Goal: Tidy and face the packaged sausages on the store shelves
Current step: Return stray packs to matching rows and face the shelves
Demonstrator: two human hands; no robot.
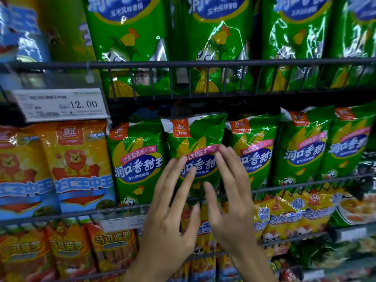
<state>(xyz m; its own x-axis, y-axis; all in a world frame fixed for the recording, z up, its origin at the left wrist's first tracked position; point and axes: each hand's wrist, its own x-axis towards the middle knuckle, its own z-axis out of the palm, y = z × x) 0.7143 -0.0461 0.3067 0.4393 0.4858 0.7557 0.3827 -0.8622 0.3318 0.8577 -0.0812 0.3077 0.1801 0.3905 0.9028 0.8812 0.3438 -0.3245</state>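
A green corn-sausage pack stands upright in the middle shelf's row, sticking up a little higher than the green packs beside it. My left hand and my right hand are both raised in front of this pack, fingers straight and spread. The fingertips reach its printed face at about mid height; I cannot tell whether they touch it. Neither hand holds anything. Both hands cover the pack's lower part.
A wire rail fronts the middle shelf, another wire rail the upper shelf of larger green packs. Orange packs stand at left under a 12.00 price tag. Yellow and orange packs fill the lower shelf.
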